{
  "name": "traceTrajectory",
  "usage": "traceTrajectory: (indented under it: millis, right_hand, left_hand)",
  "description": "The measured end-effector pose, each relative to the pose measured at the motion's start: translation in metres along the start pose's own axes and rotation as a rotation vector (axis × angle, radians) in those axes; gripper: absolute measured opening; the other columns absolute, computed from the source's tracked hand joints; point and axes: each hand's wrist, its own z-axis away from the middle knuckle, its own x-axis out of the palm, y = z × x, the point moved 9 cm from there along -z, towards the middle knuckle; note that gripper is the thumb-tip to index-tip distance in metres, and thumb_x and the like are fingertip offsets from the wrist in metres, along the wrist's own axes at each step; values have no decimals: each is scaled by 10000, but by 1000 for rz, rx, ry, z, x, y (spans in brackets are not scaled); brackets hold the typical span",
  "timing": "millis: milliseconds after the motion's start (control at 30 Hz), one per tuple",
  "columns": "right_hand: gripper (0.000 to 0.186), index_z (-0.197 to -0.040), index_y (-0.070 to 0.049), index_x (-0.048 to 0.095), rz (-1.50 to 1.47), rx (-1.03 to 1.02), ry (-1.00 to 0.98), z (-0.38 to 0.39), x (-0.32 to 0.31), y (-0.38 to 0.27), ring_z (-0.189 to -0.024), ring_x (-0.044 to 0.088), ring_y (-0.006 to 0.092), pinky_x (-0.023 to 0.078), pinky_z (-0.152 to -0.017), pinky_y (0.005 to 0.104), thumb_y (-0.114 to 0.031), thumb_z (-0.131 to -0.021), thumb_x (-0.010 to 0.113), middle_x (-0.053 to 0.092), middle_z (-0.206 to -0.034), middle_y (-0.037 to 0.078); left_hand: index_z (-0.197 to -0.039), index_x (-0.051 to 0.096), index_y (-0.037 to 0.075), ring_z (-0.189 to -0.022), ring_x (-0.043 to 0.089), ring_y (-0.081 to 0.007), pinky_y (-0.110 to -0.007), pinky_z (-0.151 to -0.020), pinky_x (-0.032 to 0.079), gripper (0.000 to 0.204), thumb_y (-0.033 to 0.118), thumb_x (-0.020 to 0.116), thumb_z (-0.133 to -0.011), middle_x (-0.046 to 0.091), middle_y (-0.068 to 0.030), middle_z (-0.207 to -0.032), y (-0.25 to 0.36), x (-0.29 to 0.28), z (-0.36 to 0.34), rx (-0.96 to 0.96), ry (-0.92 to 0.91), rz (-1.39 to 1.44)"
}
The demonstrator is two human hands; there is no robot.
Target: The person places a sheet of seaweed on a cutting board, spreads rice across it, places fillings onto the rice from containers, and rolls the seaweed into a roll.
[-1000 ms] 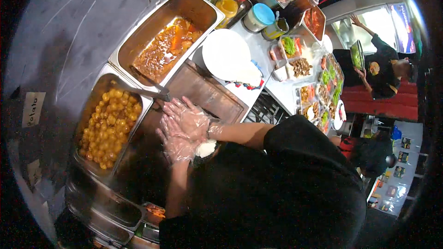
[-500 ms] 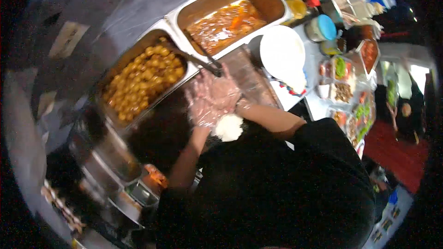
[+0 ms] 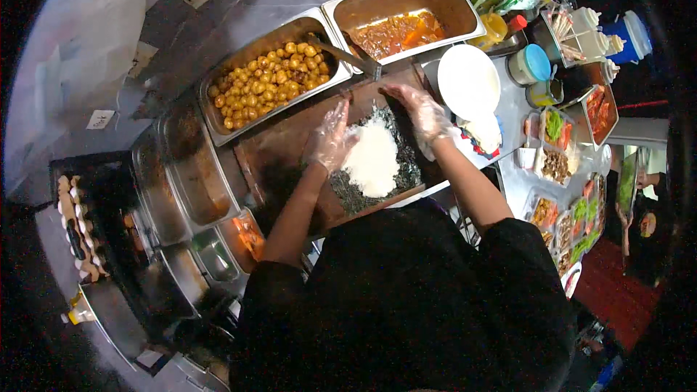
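A mound of white rice [image 3: 372,156] lies spread over a dark, crinkled seaweed sheet [image 3: 348,194], which rests on a brown wooden board [image 3: 279,156]. Both my hands wear clear plastic gloves. My left hand [image 3: 332,136] is at the left edge of the rice, its fingers stretched forward; whether it touches the rice I cannot tell. Across from it, my right hand [image 3: 422,110] hovers by the sheet's far right side with its fingers extended and apart from the rice. Nothing shows in either palm.
Beyond the board stand a metal pan of small potatoes [image 3: 272,76] and a metal pan of reddish stew [image 3: 396,35], with tongs [image 3: 348,56] between. To the right are a round white container [image 3: 468,83] and packed food boxes [image 3: 557,163]. Metal pans [image 3: 192,174] line the left.
My hands were together over the board, palms close; now they have parted to either side of the rice. More of the rice and the seaweed sheet is uncovered. The view has shifted.
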Motion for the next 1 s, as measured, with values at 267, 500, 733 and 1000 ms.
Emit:
traceTrajectory:
  millis: [267, 500, 733, 1000]
  right_hand:
    - [354, -1261, -51, 613, 207, -104, 148, 89, -23, -9, -1227, 547, 242, 370, -1084, 363, -288, -1019, 511, 643, -1235, 123]
    - [293, -1229, -44, 629, 396, -200, 203, 116, -24, -24, -1174, 583, 252, 404, -1054, 379, -183, -980, 561, 658, -1194, 135]
    - [284, -1174, -29, 658, 441, -246, 208, 119, -35, -24, -1150, 596, 354, 420, -1029, 412, -126, -925, 562, 663, -1176, 176]
    - [245, -1131, -31, 674, 553, -331, 205, 139, -22, -48, -1051, 653, 323, 479, -946, 405, -131, -917, 608, 693, -1107, 169]
  left_hand:
    - [-1518, 176, -53, -1497, 151, -272, -499, -1206, 87, 1086, 771, 389, -842, 200, -178, -1601, 74, 7, -18, 167, 35, -436]
    - [-1525, 183, -26, -1490, 188, -253, -517, -1201, 97, 1109, 782, 439, -809, 212, -137, -1607, 98, 24, -47, 233, -25, -508]
    - [-1534, 189, 4, -1482, 214, -253, -572, -1179, 119, 1087, 792, 412, -819, 193, -123, -1615, 107, 29, -65, 308, -31, -529]
    - [-1547, 157, 39, -1499, 147, -283, -570, -1193, 77, 1032, 778, 363, -858, 140, -121, -1627, 111, 41, -84, 343, -25, -493]
